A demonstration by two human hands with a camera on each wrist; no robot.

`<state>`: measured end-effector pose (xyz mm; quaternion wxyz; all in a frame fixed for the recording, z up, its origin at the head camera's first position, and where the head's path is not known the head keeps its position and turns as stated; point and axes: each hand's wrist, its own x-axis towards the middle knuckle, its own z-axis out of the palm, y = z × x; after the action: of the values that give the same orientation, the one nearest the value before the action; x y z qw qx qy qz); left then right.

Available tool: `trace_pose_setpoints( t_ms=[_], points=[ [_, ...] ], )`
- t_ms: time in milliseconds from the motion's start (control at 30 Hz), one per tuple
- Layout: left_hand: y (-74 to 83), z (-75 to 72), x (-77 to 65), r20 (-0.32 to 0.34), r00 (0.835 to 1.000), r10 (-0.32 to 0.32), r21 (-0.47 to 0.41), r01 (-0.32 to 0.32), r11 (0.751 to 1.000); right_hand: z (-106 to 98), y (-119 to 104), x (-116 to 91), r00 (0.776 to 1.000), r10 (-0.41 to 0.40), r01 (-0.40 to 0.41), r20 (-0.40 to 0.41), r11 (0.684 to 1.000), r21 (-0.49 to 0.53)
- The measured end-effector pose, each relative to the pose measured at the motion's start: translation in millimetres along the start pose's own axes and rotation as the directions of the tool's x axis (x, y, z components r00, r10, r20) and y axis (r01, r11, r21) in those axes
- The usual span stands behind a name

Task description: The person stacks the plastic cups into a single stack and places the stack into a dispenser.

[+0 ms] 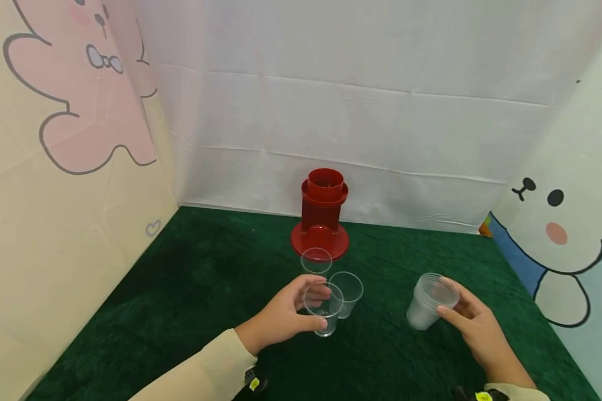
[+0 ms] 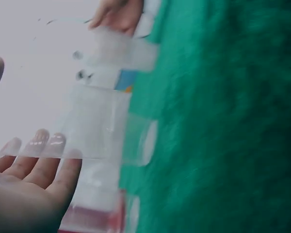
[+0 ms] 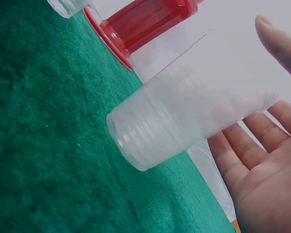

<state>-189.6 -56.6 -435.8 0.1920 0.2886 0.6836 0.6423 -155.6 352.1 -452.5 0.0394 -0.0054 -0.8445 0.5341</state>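
Note:
My left hand holds a clear plastic cup upright, thumb at its near side and fingers behind it. In the left wrist view the fingertips show through that cup's wall. Two more clear cups stand just beyond: a right one and a far one. My right hand grips a stack of nested clear cups near the rims. Their layered bases show in the right wrist view, where the thumb and fingers lie on opposite sides of the stack.
A red cylindrical stand with a round base is behind the single cups. A dark green cloth covers the table. White fabric hangs at the back, with cartoon-printed curtains on both sides.

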Motion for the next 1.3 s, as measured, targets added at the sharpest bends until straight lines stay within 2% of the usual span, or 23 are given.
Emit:
trace_pose_setpoints(
  t_ms=[167, 300, 500, 667, 900, 1100, 1200, 1300],
  points=[
    [1.1, 8.8, 3.2, 0.054, 0.998, -0.038, -0.01, 0.039, 0.999, -0.5, 1.1, 0.4, 1.0, -0.007, 0.007, 0.0, 1.0, -0.003],
    [7.5, 11.7, 6.5, 0.128, 0.99, -0.059, -0.017, 0.062, 0.998, -1.2, 1.6, 0.1, 1.0, -0.005, 0.005, -0.004, 1.0, -0.003],
    [22.7, 14.7, 14.3, 0.244, 0.969, -0.043, -0.034, 0.053, 0.998, -3.7, 1.8, 0.0, 1.0, 0.007, -0.007, -0.004, 1.0, 0.003],
    [38.9, 20.0, 24.6, 0.297, 0.955, -0.009, -0.043, 0.023, 0.999, -3.5, -0.1, -1.0, 1.0, 0.004, -0.004, -0.005, 1.0, 0.007],
    [52.7, 33.5, 42.3, 0.326, 0.944, 0.048, -0.024, -0.042, 0.999, -0.9, -1.6, -1.3, 1.0, 0.01, -0.01, -0.005, 1.0, 0.009],
    [63.7, 47.1, 66.7, 0.328, 0.942, 0.075, 0.016, -0.085, 0.996, -1.6, 1.8, -1.6, 1.0, -0.006, 0.006, -0.017, 1.0, 0.005],
    [69.0, 51.0, 77.9, 0.315, 0.946, 0.07, 0.043, -0.088, 0.995, -1.6, 2.0, -1.7, 1.0, -0.007, 0.007, -0.019, 1.0, 0.007],
    [73.0, 53.2, 88.4, 0.272, 0.961, 0.044, 0.088, -0.071, 0.994, -1.1, 0.8, -1.4, 1.0, -0.001, 0.001, -0.017, 1.0, 0.013]
  ],
)
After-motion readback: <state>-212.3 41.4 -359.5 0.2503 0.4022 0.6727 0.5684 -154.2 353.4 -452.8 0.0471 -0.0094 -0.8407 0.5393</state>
